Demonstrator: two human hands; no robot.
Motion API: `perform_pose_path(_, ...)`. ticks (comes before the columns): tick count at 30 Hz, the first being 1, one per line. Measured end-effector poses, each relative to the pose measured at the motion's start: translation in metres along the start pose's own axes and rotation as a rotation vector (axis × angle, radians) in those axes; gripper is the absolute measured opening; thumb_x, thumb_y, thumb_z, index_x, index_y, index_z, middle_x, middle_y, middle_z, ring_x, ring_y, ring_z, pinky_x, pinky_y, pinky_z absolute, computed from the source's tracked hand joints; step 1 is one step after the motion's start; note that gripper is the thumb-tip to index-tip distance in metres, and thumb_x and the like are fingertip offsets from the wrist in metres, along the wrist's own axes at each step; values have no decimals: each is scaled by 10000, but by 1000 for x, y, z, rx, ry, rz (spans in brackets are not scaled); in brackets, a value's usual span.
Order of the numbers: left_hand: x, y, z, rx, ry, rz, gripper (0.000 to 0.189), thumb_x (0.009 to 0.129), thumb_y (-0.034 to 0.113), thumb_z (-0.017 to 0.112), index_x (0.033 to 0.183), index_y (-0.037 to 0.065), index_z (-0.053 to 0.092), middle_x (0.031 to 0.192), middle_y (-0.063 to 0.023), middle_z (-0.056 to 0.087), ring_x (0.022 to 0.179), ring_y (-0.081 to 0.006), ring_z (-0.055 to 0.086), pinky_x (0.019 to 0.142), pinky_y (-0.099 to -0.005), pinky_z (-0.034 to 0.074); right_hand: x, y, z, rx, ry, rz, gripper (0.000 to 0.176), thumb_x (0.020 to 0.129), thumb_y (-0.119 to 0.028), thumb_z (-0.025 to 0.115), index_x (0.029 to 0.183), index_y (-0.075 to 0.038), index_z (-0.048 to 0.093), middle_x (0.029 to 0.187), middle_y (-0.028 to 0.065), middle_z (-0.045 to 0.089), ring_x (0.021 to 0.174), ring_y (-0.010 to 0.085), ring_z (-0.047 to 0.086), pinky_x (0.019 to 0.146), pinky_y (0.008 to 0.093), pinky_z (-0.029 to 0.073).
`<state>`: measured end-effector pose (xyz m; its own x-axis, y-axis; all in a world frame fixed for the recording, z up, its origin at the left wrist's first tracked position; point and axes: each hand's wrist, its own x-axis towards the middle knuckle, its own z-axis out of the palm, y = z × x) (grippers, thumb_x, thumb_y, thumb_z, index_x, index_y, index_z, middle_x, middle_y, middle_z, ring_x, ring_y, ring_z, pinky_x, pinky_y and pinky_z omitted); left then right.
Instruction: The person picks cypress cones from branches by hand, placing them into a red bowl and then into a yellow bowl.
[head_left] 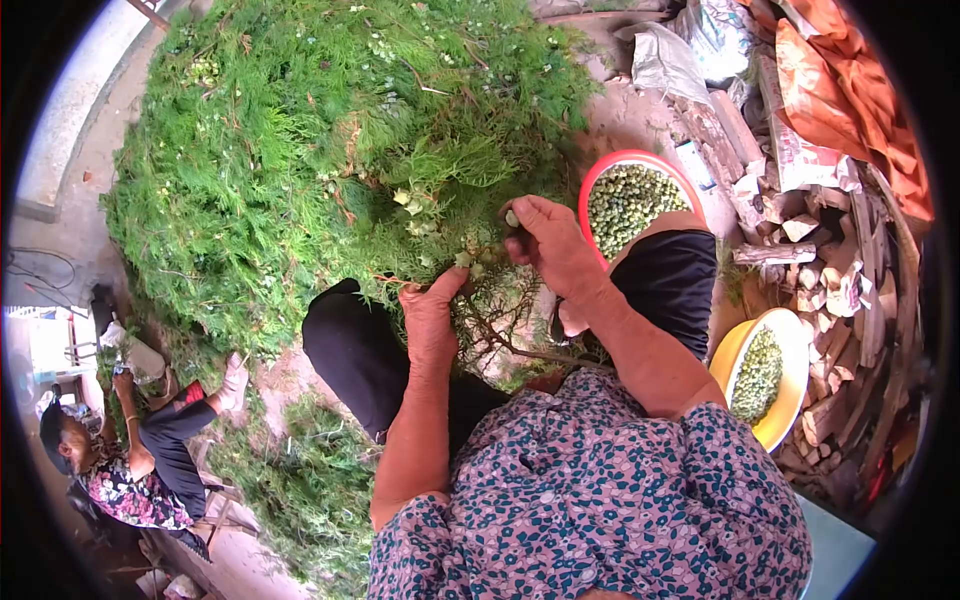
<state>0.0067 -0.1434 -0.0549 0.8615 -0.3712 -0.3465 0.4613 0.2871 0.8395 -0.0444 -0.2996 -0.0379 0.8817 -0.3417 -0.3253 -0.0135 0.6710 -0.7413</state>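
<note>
My left hand (432, 318) is closed around a leafy evergreen branch (535, 352), whose stem runs down toward my lap. Pale green cones (474, 262) cluster on the branch by my left thumb. Just to the right and a little higher, my right hand (556, 248) pinches a small green cone (512, 219) between thumb and fingers. Beyond both hands rises a large heap of cut evergreen branches (300, 130), some bearing similar cones. A red-rimmed basin (583, 215) of green cones stands by my right knee.
A yellow basin (797, 365) with more cones is at my right. Stacked firewood (835, 320), sacks (668, 62) and an orange tarp (850, 100) line the right side. Another person (135, 470) sits at the left, near a smaller branch pile (305, 480).
</note>
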Motion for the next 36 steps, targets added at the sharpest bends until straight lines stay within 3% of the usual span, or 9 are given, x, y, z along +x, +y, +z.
perform_pose_path(6, -2, 2, 6, -9, -4, 39, 139, 689, 6, 658, 822, 27, 621, 769, -20, 619, 677, -123, 568, 630, -256, 450, -18, -1, 8, -86, -93, 45, 174, 860, -195, 545, 926, -34, 535, 809, 14, 494, 618, 98, 487, 499, 212, 384)
perform_pose_path(8, -4, 1, 11, 16, -13, 50, 136, 695, 9, 657, 825, 28, 620, 774, -19, 619, 676, -122, 567, 632, -254, 447, -19, 9, 10, -874, -124, -516, 295, 779, -209, 649, 993, -41, 534, 852, 15, 479, 697, 114, 478, 588, 230, 400)
perform_pose_path(9, -4, 0, 13, -2, 1, 58, 140, 700, 13, 657, 833, 30, 619, 782, -17, 619, 677, -119, 565, 627, -249, 445, -18, 15, 9, -872, -121, -530, 413, 699, -211, 719, 1037, -58, 535, 855, 11, 473, 735, 117, 460, 646, 237, 394)
perform_pose_path(13, -3, -3, 14, -21, -32, 76, 153, 708, 17, 654, 856, 30, 617, 794, -12, 619, 677, -112, 559, 607, -236, 441, -14, 17, 7, -967, -116, -613, 360, 722, -198, 699, 1018, -55, 550, 851, 12, 473, 749, 114, 468, 651, 246, 399)
perform_pose_path(16, -1, -6, 10, -12, -92, 34, 157, 706, 10, 649, 858, 33, 617, 791, -9, 618, 653, -109, 552, 585, -233, 438, -9, 17, -1, -913, -137, -615, 269, 784, -171, 648, 999, -32, 565, 801, 15, 491, 704, 109, 485, 596, 236, 406)
perform_pose_path(18, -3, -2, 18, -29, -77, 26, 138, 705, 7, 647, 836, 35, 616, 773, -9, 616, 637, -109, 549, 576, -236, 437, -11, 11, -3, -85, -174, 13, 204, 834, -142, 593, 988, -10, 568, 741, 24, 513, 626, 104, 494, 515, 216, 399)
perform_pose_path(22, 0, -3, 12, -11, 20, -32, 102, 701, 8, 646, 789, 42, 606, 731, -8, 605, 600, -115, 544, 560, -242, 438, -10, 7, -17, 265, -176, 101, 176, 865, -114, 541, 996, 2, 557, 746, 44, 550, 615, 106, 511, 474, 198, 387)
perform_pose_path(31, 2, -5, 15, -85, 7, -34, 144, 716, 45, 665, 838, 43, 588, 693, -16, 581, 550, -118, 511, 527, -245, 414, -16, -13, -25, 296, -210, 107, 195, 867, -77, 501, 1055, -29, 518, 911, 62, 567, 741, 181, 561, 500, 244, 425)
perform_pose_path(36, 7, -10, 12, -92, 7, -84, 162, 720, 52, 672, 859, 46, 589, 717, -23, 587, 600, -119, 528, 563, -250, 426, -16, -12, -24, 356, -191, 78, 262, 838, 6, 471, 1096, -36, 493, 960, 78, 557, 800, 194, 566, 604, 263, 451)
